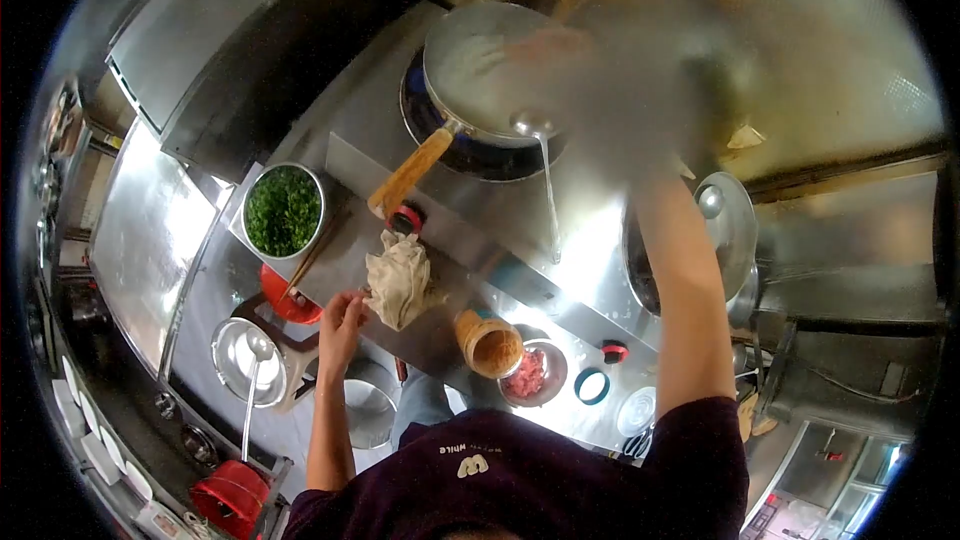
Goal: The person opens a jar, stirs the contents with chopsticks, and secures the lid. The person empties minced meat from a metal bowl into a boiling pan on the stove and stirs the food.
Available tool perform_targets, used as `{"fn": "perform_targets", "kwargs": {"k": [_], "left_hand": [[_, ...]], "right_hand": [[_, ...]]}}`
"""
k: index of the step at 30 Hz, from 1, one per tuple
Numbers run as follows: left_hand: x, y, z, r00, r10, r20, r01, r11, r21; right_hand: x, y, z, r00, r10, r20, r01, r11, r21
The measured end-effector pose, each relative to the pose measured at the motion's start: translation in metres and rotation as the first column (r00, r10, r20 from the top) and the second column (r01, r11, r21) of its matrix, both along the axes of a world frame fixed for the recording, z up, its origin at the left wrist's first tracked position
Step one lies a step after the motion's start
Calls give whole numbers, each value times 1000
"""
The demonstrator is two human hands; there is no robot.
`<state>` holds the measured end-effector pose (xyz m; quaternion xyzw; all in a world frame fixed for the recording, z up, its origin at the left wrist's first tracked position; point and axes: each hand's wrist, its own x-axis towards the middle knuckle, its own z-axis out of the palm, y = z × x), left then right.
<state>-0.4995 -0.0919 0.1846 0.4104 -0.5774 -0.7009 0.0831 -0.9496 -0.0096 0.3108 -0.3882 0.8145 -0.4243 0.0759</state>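
Observation:
A crumpled whitish cloth (398, 282) is at the counter's front. The fingers of my left hand (345, 316) are pinched at its left edge. My right arm reaches across the stove to a steaming wok (478, 50) with a wooden handle (412, 172). Over the wok's right side, steam or a lens smear hides most of my right hand (552, 44), so its fingers cannot be made out. A metal ladle (547, 175) hangs over the near rim, its handle pointing towards me.
On the left are a bowl of chopped greens (284, 210) and a pot with a ladle (250, 365). Near my body stand an orange-brown jar (490, 342) and a bowl of raw meat (535, 375). A second pan (735, 230) is on the right.

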Motion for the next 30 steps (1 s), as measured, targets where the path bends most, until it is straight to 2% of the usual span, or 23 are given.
{"fn": "perform_targets", "kwargs": {"k": [1,4,5,8,11,14,16,18,19,21,23,25,28,29,30], "left_hand": [[-2,-1,-1,1000,13,2,-13,1000,-3],[-4,-3,-8,999,5,-35,-4,1000,4],[-5,-3,-7,1000,-9,-28,9,1000,-10],[-9,-3,1,999,-47,-12,47,998,-36],[-7,-7,1,999,-50,-9,50,998,-28],[-1,-5,2,999,-31,14,31,999,-9],[-6,-4,6,1000,-8,22,8,1000,13],[-8,-6,-1,999,-23,-47,24,1000,4],[-6,-6,-3,997,-27,-77,27,1000,4],[-1,-3,4,999,-21,-26,21,1000,-12],[1,-6,3,1000,1,-22,-1,1000,-16],[12,-7,-14,998,42,-52,-42,999,11],[13,-9,-19,998,59,-6,-58,997,41],[12,-10,-19,999,48,-25,-47,998,37],[13,-11,-18,1000,20,-15,-20,1000,14]], "right_hand": [[-9,1,4,990,-70,-119,73,997,25],[35,-10,16,964,203,173,-202,979,-21],[33,-13,14,967,157,200,-153,988,-33],[20,-19,10,990,-135,-31,132,988,-83],[59,-9,55,982,179,66,-187,969,159],[4,-10,25,993,-26,111,15,995,103],[14,-20,18,991,10,131,-6,1000,-29],[50,-25,39,985,161,-57,-158,986,56],[67,-26,55,995,24,97,-37,991,128],[5,-18,-3,982,36,184,-34,999,-14],[-18,-15,-22,974,216,68,-216,976,-1],[23,-14,8,872,393,-290,-324,910,260],[73,-10,41,975,211,-76,-197,968,154],[41,-14,2,987,155,44,-155,988,-13],[21,-13,-3,993,106,-61,-104,994,37]]}}
